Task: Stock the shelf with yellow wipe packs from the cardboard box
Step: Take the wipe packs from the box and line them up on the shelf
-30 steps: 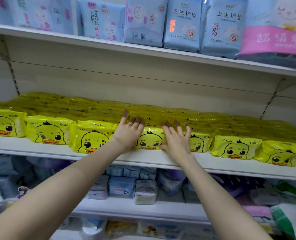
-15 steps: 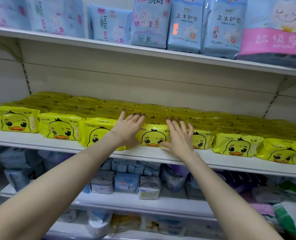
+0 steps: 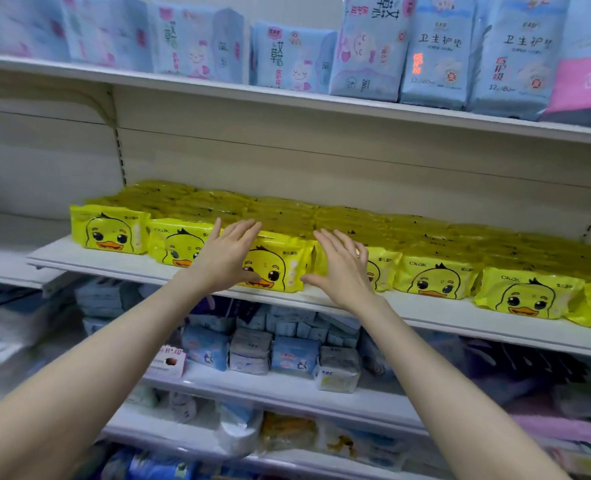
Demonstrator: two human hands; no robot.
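Pack (image 3: 278, 268) lies long axis along the shelf (image 3: 460, 318) edge, between both hands; left hand (image 3: 230, 259) and right hand (image 3: 342, 268) flank it, fingers spread, gripping nothing.

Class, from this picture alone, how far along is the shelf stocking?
Done: yellow packs fill most of the shelf, several rows deep. In hand: left hand and right hand, open, frame the front pack. Left: shelf's bare left end; the box isn't in view.
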